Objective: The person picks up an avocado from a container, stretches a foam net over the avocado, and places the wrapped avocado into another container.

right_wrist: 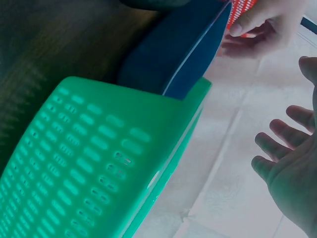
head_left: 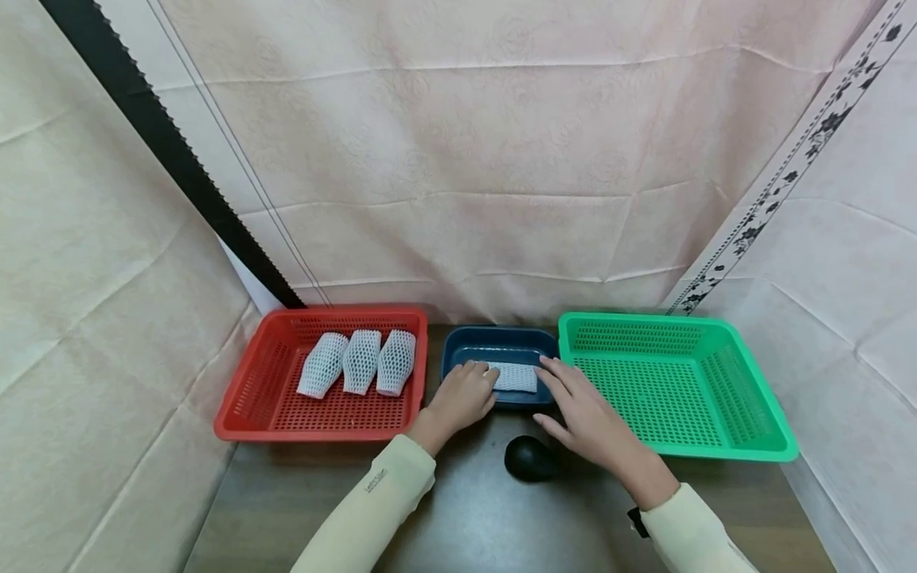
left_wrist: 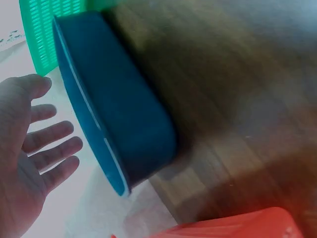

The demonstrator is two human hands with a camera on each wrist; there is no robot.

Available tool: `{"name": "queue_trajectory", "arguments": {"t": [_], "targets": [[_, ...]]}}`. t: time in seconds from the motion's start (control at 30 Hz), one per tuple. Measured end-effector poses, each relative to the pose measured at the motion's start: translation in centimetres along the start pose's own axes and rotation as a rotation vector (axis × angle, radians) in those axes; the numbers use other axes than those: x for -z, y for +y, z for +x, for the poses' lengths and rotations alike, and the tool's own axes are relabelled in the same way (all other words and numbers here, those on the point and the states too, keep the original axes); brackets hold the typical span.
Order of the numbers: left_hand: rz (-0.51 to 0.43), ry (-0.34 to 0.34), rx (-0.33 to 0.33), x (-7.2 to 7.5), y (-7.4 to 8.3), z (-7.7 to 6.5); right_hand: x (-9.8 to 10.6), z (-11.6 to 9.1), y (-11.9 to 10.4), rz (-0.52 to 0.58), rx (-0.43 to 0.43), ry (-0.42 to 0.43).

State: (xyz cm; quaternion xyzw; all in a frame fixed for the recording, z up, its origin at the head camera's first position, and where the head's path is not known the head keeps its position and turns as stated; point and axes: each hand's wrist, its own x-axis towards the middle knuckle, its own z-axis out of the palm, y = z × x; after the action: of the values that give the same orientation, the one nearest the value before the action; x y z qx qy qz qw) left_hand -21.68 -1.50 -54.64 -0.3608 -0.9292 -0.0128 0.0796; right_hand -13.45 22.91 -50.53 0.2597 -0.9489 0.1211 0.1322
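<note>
A flat white foam net sleeve (head_left: 514, 377) lies in a small dark blue tray (head_left: 501, 334). At the sleeve's left end is my left hand (head_left: 462, 395), over the tray's near rim, fingers pointing down; in the left wrist view, that hand (left_wrist: 25, 153) has loosely bent, spread fingers with nothing between them. My right hand (head_left: 591, 418) hovers at the sleeve's right end, fingers extended and apart. From the right wrist, the same hand (right_wrist: 297, 163) appears relaxed and holds nothing. A dark, smooth, egg-shaped object (head_left: 530, 459) sits on the table in front of the tray.
To the left stands a red perforated basket (head_left: 247, 398) with three puffed-out white foam net sleeves (head_left: 361, 362) inside. A green perforated basket (head_left: 752, 382) adjoins the tray on the right. Pale cloth (head_left: 466, 143) hangs behind and at both sides of the wooden table (head_left: 458, 517).
</note>
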Motion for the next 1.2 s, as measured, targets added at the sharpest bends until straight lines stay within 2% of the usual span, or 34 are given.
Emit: {"name": "queue_trajectory", "arguments": {"t": [0.17,0.33,0.53,0.83,0.97,1.2], "targets": [[-0.053,-0.080,0.024,0.2,-0.2,1.7,-0.4,0.4,0.3,-0.017,-0.007,-0.031],[-0.073,-0.164,0.065,-0.5,-0.9,3.2,-0.7,1.2,0.2,-0.002,-0.023,-0.051],[-0.072,-0.257,0.104,-1.4,-1.7,4.9,-1.0,2.3,-0.2,0.040,-0.085,-0.100],[-0.098,-0.369,0.152,-3.0,-1.8,6.4,-1.6,2.3,-0.2,0.045,-0.144,-0.186],[-0.082,-0.384,0.149,-3.4,-1.7,6.5,-1.9,2.2,-0.2,0.056,-0.165,-0.203],[-0.059,-0.340,0.139,-3.8,-1.6,6.4,-2.1,1.8,-0.1,0.090,-0.170,-0.217]]}}
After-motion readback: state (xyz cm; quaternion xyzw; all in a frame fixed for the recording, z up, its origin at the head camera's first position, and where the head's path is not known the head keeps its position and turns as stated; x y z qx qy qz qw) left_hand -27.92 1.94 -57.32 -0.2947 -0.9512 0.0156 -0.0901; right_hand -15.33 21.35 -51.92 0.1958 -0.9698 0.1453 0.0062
